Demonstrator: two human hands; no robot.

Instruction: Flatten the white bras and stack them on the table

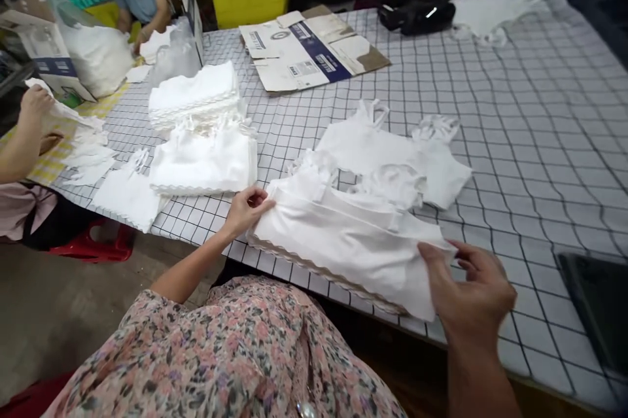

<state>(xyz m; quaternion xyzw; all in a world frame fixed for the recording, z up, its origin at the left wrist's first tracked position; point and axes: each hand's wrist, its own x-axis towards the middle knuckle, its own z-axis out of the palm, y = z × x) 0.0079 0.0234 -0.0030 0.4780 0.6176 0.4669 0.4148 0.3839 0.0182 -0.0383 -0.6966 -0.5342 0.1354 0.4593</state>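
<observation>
A checked surface (534,163) carries everything. A cardboard sheet (304,48), its print unreadable, lies beyond the white cloth stack (343,248) under the hands. Two loose white garments (392,156) sit just behind that stack, and two folded stacks (203,159) lie to its left. Its scalloped hem (318,277) faces the person. The left hand (248,212) curls narrowly on the stack's left end. The right hand (466,294) spreads wider at its right corner; whether it holds cloth, I cannot tell.
</observation>
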